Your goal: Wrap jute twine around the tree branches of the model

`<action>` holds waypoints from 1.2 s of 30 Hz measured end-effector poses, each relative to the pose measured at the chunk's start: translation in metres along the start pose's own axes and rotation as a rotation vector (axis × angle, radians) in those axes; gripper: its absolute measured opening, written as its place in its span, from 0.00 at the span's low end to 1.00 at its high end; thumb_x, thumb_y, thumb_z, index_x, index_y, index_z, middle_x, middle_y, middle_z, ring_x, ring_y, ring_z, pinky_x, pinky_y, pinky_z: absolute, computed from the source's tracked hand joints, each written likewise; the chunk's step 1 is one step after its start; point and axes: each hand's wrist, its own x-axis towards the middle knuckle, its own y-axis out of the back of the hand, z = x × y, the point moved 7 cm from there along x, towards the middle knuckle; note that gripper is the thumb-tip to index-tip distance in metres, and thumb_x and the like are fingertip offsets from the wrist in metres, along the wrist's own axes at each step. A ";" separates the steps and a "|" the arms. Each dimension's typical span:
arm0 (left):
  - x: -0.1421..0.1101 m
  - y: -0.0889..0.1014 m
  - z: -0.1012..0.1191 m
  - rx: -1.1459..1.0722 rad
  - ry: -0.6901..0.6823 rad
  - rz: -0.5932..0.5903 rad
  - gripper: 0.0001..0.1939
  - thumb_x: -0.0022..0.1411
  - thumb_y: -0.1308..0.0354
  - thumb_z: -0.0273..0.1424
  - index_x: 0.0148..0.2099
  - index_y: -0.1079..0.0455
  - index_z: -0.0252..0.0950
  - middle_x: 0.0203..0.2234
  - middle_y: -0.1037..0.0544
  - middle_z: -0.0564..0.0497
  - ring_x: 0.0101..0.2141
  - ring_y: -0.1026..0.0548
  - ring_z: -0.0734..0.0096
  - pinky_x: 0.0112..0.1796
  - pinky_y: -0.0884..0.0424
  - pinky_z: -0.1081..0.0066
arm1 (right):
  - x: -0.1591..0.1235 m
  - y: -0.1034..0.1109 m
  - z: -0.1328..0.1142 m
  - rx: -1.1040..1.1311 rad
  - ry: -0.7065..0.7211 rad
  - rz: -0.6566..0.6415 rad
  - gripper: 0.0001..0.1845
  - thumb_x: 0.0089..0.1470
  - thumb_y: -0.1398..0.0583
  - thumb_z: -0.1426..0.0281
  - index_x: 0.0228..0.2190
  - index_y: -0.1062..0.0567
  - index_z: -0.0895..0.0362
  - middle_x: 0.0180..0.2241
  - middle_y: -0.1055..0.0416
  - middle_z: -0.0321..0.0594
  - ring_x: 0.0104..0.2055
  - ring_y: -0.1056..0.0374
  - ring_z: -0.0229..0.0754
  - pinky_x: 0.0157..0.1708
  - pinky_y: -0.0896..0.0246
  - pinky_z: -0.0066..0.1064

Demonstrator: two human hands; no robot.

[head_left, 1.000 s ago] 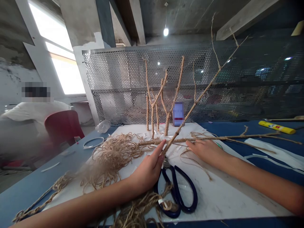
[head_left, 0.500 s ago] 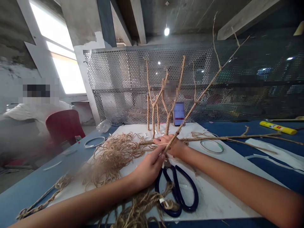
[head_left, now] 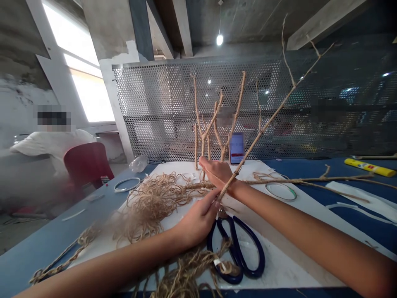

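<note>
Item: slanting branch (head_left: pixel 262 130), lower end twine-wound, rising above a white sheet (head_left: pixel 291 248). Left hand (head_left: pixel 197 221) is gripping that end. Right hand (head_left: pixel 217 171) is reaching behind it, fingers curling; whether its grip is pinching a strand, I cannot tell.

Handling, by my judgement: winding well is needing a steady branch, taut twine and close turns, clear of the scissors (head_left: pixel 238 252).

Obscured: left hand is covering the branch's foot; right wrist is hiding part of a lying branch (head_left: pixel 279 181); scissor blades are mostly escaping view.
</note>
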 end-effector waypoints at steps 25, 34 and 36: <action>0.003 -0.010 -0.014 -0.515 0.219 -0.008 0.17 0.64 0.59 0.31 0.55 0.47 0.36 0.18 0.43 0.60 0.15 0.49 0.83 0.15 0.50 0.81 | 0.007 0.008 -0.006 -0.078 0.038 0.053 0.16 0.57 0.45 0.67 0.46 0.34 0.59 0.44 0.34 0.43 0.41 0.33 0.42 0.39 0.35 0.39; 0.003 -0.012 -0.012 -0.496 0.210 -0.050 0.24 0.64 0.59 0.30 0.63 0.54 0.39 0.18 0.44 0.60 0.15 0.50 0.84 0.16 0.51 0.80 | 0.011 0.014 -0.012 -0.022 0.067 0.068 0.16 0.57 0.46 0.66 0.45 0.33 0.59 0.44 0.33 0.43 0.40 0.33 0.42 0.38 0.35 0.39; 0.004 -0.010 -0.014 -0.476 0.183 -0.040 0.25 0.64 0.59 0.30 0.63 0.55 0.40 0.19 0.43 0.59 0.15 0.49 0.84 0.17 0.50 0.80 | 0.011 0.007 -0.014 -0.018 0.078 0.064 0.15 0.57 0.46 0.66 0.45 0.33 0.59 0.44 0.33 0.43 0.40 0.33 0.41 0.38 0.35 0.39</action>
